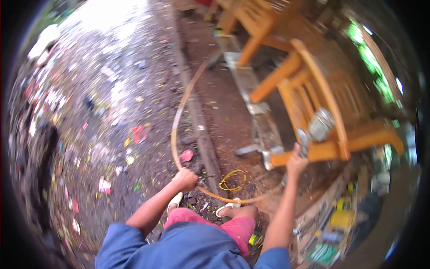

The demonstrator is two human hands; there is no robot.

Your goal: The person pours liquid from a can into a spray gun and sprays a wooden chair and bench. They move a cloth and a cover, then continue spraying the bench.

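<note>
My right hand is closed around the handle of a spray gun, held out at the right with its metal cup upward. In this view the gun overlaps the lower part of an orange-brown wooden chair. A pale orange hose runs from near my right hand, past my legs, to my left hand. The fingers of my left hand are wrapped round it. Beyond that hand the hose curves up toward the chairs.
Another wooden chair stands farther back. A paint-spattered plank frame lies beside the chairs. Near my feet are a yellow coil and a concrete edge. Litter covers the wet ground at left. Containers, one a green box, crowd the lower right.
</note>
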